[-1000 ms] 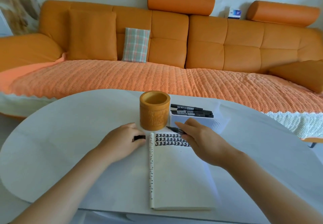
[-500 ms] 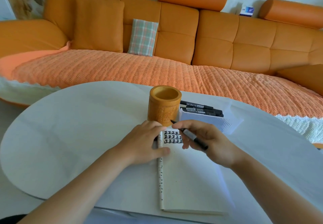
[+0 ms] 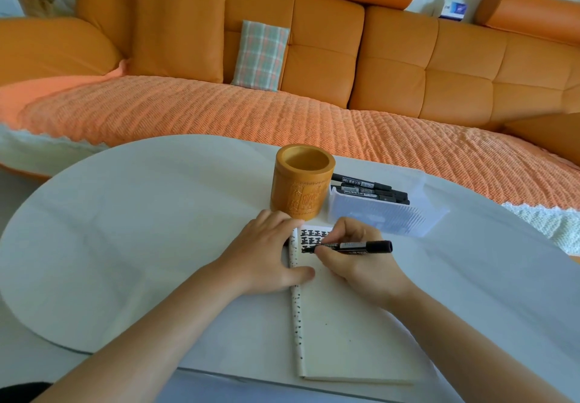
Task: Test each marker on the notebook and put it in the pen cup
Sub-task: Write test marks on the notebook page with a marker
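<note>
Lowered onto notebook (image 3: pixel 345 333), right hand (image 3: pixel 361 267) pinches marker (image 3: pixel 361 246); left hand (image 3: pixel 263 252) presses it.

Marker (image 3: pixel 361 246) I hold: black barrel, white label with dark print. Notebook (image 3: pixel 345 324): cream page, rows of black block-like marks at its top; spine strip white with black speckles. Pen cup (image 3: pixel 298 195): amber-brown, carved pattern on its side, yellower inside. Spare markers (image 3: pixel 370 187): black, white labels. Tray (image 3: pixel 383 217): translucent bluish white, fine vertical ribbing. Table (image 3: pixel 141 230): pale grey-white. Sofa (image 3: pixel 392 66): orange; throw (image 3: pixel 251 113) — lighter salmon-orange, wavy woven ribs, white scalloped edge. Cushion (image 3: pixel 260 55): plaid in green, pink and white.
</note>
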`<state>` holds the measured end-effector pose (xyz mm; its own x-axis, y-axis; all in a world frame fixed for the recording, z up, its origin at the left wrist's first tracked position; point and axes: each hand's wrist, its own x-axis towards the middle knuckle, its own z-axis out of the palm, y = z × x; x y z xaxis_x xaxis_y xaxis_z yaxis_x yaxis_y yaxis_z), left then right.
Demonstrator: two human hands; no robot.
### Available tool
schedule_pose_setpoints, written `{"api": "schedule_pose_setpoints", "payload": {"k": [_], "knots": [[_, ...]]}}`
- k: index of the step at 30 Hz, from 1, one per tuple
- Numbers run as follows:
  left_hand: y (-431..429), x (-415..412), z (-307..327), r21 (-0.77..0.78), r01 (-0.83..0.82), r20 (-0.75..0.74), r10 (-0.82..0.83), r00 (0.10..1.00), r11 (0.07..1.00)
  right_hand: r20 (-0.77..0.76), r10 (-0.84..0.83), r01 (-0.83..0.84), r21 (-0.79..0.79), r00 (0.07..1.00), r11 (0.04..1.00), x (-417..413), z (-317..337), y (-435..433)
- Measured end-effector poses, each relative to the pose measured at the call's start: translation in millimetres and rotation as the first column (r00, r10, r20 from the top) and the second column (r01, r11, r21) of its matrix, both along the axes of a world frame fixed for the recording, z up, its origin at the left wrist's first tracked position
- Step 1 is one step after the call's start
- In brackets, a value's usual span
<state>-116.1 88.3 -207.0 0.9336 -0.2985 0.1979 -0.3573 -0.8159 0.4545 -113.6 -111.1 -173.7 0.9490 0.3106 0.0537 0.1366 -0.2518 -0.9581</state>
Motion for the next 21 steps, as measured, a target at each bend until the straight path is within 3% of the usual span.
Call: {"api": "schedule_pose_setpoints", "payload": {"k": [21], "knots": [[-1.0, -0.2, 3.1, -0.024, -0.011, -0.054, 0.009, 0.998, 1.0, 0.07, 0.049, -0.035, -0.184, 0.996, 0.982, 1.4, -5.0, 1.8]]}}
